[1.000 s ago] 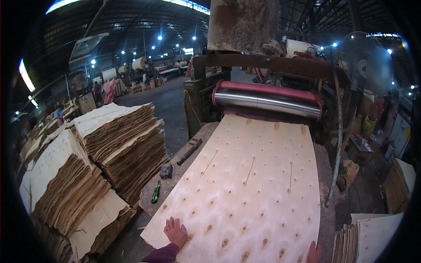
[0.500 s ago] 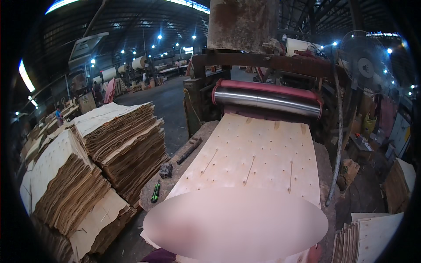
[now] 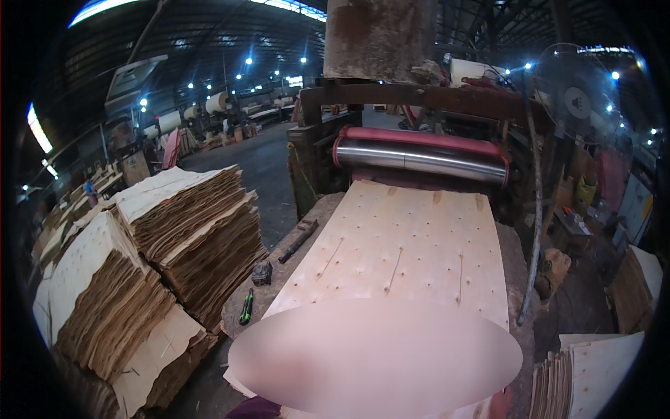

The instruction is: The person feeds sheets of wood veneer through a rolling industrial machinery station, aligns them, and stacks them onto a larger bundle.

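Note:
A pale wood veneer sheet (image 3: 412, 237) with small knots and several thin splits lies lengthwise before me. Its far end reaches the foot of a roller machine with a shiny metal roller (image 3: 419, 159) and a pink-red coated roller (image 3: 426, 138) above. A blurred oval covers the near part of the sheet, and my hands cannot be made out there. A faint reddish smear shows in its left side. Dark purple cloth (image 3: 255, 407) shows at the lower left edge, and a small reddish patch (image 3: 501, 403) at the sheet's near right edge; whether that is my right hand is unclear.
Left of the sheet, a green-black utility knife (image 3: 246, 307), a dark block (image 3: 262, 273) and a dark bar (image 3: 299, 241) lie on the bench ledge. Tall veneer stacks (image 3: 202, 237) stand at left, another stack (image 3: 590, 377) at lower right. A pole (image 3: 535, 230) and a fan (image 3: 576, 101) are at right.
The whole view has shifted slightly, with the machine and stacks sitting a little further left in the picture. The sheet shows no clear movement against the machine.

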Demonstrator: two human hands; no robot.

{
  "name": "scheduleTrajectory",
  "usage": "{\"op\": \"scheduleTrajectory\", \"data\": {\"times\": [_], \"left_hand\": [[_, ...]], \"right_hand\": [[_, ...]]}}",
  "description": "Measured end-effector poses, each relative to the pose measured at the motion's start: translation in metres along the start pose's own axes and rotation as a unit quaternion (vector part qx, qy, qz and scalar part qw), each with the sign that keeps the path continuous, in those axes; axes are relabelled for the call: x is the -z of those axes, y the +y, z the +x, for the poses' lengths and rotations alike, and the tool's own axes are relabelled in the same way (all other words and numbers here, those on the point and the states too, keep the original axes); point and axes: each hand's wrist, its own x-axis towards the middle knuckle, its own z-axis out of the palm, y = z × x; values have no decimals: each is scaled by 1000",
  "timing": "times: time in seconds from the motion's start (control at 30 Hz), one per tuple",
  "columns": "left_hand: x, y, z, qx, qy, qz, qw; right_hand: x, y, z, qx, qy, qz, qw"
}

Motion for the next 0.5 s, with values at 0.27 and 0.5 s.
{"op": "scheduleTrajectory", "data": {"times": [0.27,0.5], "left_hand": [[-4,-1,0,1,-2,7,1000],[-4,-1,0,5,-5,8,1000]], "right_hand": [[5,-6,-3,11,-3,10,1000],[7,-10,-4,-11,-4,-4,1000]]}}
